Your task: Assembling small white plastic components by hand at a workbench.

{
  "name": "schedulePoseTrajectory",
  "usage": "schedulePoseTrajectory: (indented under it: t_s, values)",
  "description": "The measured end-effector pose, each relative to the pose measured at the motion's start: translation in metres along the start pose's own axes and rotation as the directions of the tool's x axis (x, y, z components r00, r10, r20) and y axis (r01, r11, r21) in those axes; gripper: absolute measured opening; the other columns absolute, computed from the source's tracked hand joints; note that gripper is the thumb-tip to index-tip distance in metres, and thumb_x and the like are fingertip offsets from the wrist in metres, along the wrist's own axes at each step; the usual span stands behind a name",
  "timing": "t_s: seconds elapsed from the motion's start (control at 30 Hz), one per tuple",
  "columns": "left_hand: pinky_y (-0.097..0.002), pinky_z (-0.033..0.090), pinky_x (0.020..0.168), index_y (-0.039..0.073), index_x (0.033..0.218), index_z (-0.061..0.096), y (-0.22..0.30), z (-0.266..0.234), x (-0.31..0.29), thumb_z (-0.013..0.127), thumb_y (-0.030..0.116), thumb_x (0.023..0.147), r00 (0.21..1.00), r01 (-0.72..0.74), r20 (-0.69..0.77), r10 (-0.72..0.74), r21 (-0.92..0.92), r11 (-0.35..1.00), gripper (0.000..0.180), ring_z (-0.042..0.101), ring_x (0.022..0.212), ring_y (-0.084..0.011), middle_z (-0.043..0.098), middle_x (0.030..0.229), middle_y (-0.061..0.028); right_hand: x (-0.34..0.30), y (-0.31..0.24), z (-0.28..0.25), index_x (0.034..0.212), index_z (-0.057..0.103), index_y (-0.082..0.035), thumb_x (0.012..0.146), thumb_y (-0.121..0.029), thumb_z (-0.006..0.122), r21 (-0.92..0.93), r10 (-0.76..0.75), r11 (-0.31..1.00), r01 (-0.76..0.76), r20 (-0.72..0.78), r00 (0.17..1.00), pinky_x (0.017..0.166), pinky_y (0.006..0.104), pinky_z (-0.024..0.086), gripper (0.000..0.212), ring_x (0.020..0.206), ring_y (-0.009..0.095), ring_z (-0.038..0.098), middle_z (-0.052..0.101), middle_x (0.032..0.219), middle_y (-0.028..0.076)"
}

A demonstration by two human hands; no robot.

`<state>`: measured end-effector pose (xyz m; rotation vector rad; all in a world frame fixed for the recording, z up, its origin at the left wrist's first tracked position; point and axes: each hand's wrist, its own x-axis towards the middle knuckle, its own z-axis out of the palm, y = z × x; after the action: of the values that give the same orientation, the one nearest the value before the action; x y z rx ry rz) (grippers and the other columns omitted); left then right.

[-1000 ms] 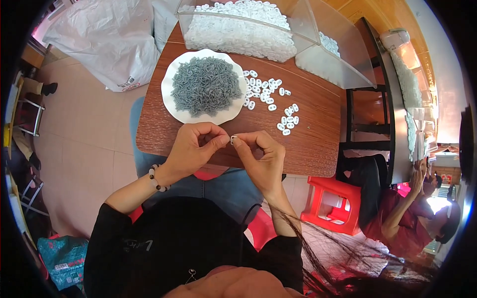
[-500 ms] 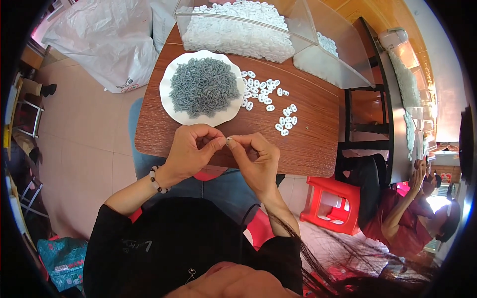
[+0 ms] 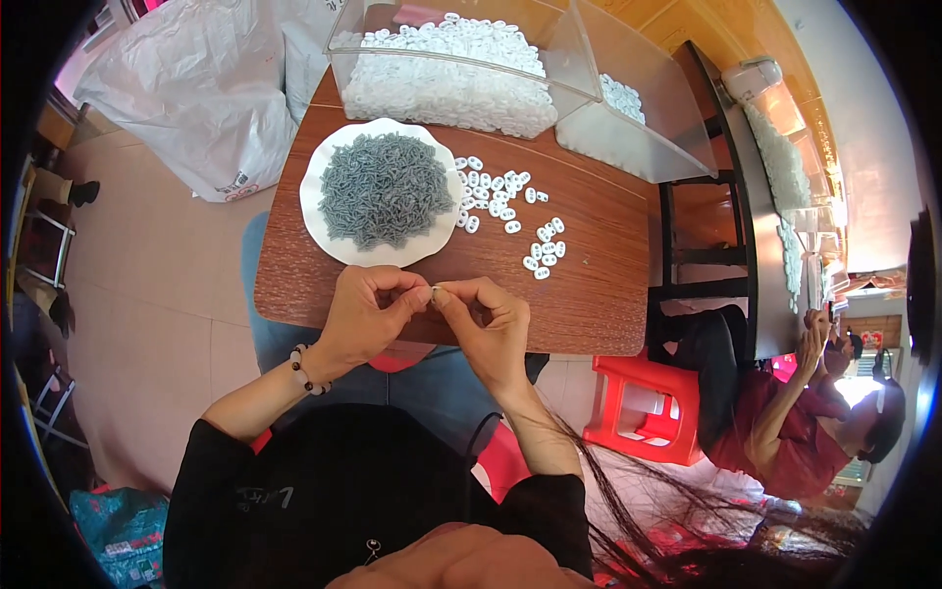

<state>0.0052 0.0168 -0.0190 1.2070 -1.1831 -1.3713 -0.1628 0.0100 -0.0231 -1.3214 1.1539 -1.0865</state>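
My left hand (image 3: 365,319) and my right hand (image 3: 491,329) meet at the near edge of the brown table, thumb and forefinger of each pinched together. A small pale piece (image 3: 436,292) shows at the right fingertips; its shape is mostly hidden. What the left fingertips grip is covered by the fingers. Just beyond my left hand stands a white wavy-rimmed plate (image 3: 311,201), heaped with small grey spiral-looking pieces (image 3: 385,188). Right of the plate lie several loose white oval pieces (image 3: 546,236) with two dark holes each.
Clear bins (image 3: 446,110) full of white pieces stand along the table's far side. White sacks (image 3: 196,98) rest on the floor at left. A red stool (image 3: 643,407) is beside the table at right. Another person (image 3: 785,422) sits at a dark table (image 3: 751,216) farther right.
The view has shifted a little, so table and hands appear slightly lower and farther left. Both hands keep their fingertips together, with the pale piece now more covered.
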Motion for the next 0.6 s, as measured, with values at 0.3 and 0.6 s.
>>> schedulePoseTrajectory:
  t_s: [0.3, 0.6]
  values:
    - [-0.0191, 0.046, 0.058, -0.003, 0.093, 0.07, -0.002, 0.0, 0.005, 0.065, 0.016, 0.091, 0.996, 0.075, 0.049, -0.069, -0.137, 0.988, 0.019, 0.055, 0.065, -0.0048, 0.066, 0.076, -0.003, 0.005, -0.02, -0.005, 0.095, 0.068, 0.004, 0.089, -0.002, 0.064, 0.047, 0.06, 0.997, -0.061, 0.019, 0.998, 0.071, 0.0192, 0.048, 0.01, 0.077, 0.006, 0.061, 0.069, 0.085, 0.005]
    - [-0.0175, 0.044, 0.057, -0.003, 0.097, 0.07, 0.001, -0.005, 0.007, 0.058, 0.022, 0.096, 0.988, 0.136, 0.109, -0.11, -0.271, 0.953, 0.028, 0.055, 0.064, -0.0048, 0.068, 0.079, -0.0041, 0.007, -0.019, -0.006, 0.094, 0.069, 0.004, 0.089, -0.004, 0.065, 0.089, 0.044, 0.995, -0.044, -0.002, 0.999, 0.07, 0.0186, 0.047, 0.01, 0.076, 0.006, 0.06, 0.069, 0.084, 0.004]
